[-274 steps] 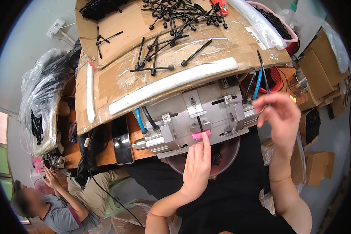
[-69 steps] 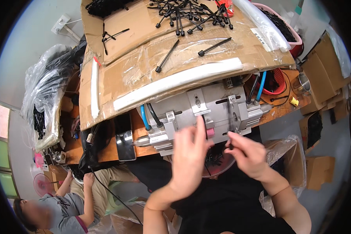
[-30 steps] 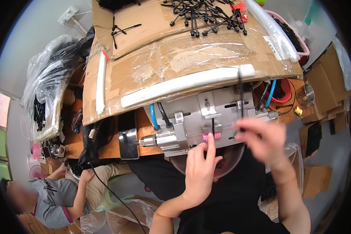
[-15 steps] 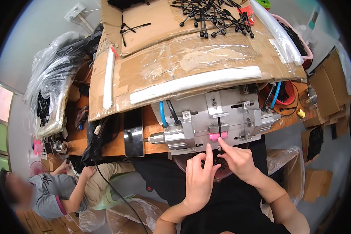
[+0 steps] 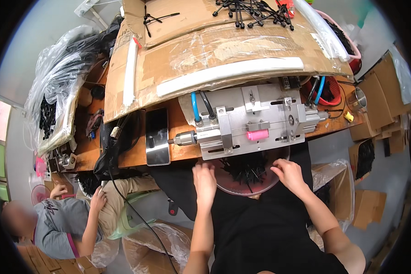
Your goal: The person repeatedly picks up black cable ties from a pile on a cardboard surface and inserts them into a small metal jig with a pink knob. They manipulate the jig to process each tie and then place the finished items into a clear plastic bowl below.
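Note:
A round pinkish see-through basin [image 5: 264, 187] sits over my lap, below the machine's front edge, holding many thin black parts [image 5: 245, 170]. My left hand [image 5: 204, 181] is at the basin's left rim with its fingers curled down; the fingertips are partly hidden. At the right rim, my right hand [image 5: 291, 177] pinches the edge between thumb and fingers. Just beyond them stands a metal clamping fixture [image 5: 242, 147] with a cylinder on each side. A bright pink cylinder block [image 5: 257, 134] is mounted at its middle, with no black rod lying across it.
A phone [image 5: 157, 137] lies left of the fixture on the wooden bench. Above hangs a cardboard sheet [image 5: 205, 55] bearing black rods [image 5: 255, 13]. A red basket [image 5: 332, 91] and a metal cup [image 5: 356, 99] stand right. Another person [image 5: 61, 223] sits at left.
My hands have parted from the fixture's front and come down to the basin's two sides. The black rod across the pink block is gone. The whole view has shifted slightly.

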Motion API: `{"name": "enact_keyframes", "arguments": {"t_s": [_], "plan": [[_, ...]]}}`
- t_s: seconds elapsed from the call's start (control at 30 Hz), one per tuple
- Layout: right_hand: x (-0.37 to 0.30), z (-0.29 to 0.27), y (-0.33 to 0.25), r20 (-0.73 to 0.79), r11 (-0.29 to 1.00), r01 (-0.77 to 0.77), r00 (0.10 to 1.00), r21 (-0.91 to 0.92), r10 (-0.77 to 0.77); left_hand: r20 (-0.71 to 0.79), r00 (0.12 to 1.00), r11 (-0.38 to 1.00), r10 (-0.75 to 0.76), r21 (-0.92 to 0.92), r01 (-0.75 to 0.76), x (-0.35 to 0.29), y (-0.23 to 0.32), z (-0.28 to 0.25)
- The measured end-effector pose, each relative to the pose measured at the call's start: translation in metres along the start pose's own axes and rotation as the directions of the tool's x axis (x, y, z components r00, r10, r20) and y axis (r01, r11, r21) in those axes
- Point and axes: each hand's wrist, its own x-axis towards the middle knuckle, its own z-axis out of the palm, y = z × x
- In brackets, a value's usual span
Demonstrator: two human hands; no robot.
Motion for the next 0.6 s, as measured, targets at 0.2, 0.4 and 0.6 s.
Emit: {"name": "enact_keyframes", "arguments": {"t_s": [0.2,0.4,0.6], "plan": [[0.017,0.103,0.052,0.136,0.976,-0.118,0.98,-0.182,0.144,0.01,0.998,0.956,-0.058,0.288,0.053,0.044,-0.054,0.063],[0.045,0.138,0.036,0.263,0.993,-0.106,0.958,-0.056,0.117,0.096,0.98,0.941,-0.174,0.31,0.137,0.025,-0.07,0.077],[0.036,-0.015,-0.021,0.334,0.977,0.208,0.925,-0.039,-0.184,0.166,0.983,0.928,-0.072,0.373,0.005,0.003,-0.029,0.025]]}}
